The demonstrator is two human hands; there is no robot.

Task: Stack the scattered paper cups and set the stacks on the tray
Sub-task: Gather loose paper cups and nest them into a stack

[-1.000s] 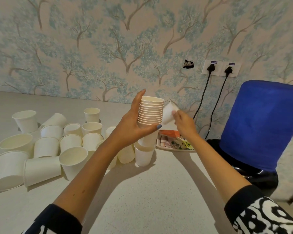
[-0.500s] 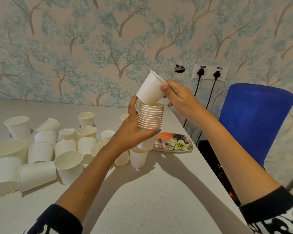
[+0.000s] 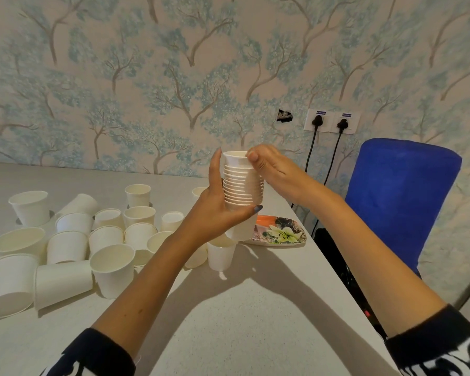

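A tall stack of white paper cups (image 3: 240, 185) is held upright above the table, gripped around its lower half by my left hand (image 3: 215, 210). My right hand (image 3: 272, 169) rests on the stack's top right side, thumb at the rim of the uppermost cup, fingers down the side. Behind the stack lies a small flowered tray (image 3: 280, 233) near the table's right edge, partly hidden by the stack. Several loose white cups (image 3: 111, 267), some upright and some on their sides, are scattered at the left. One cup (image 3: 220, 256) stands just under the stack.
The white table (image 3: 228, 321) ends at a right edge beside a blue chair back (image 3: 399, 202). Two black plugs with cords hang from wall sockets (image 3: 331, 122) behind the tray. A patterned wall runs along the table's far side.
My right hand has brought the single cup down from above and seated it on the top of the stack. The left hand keeps holding the stack at about the same place.
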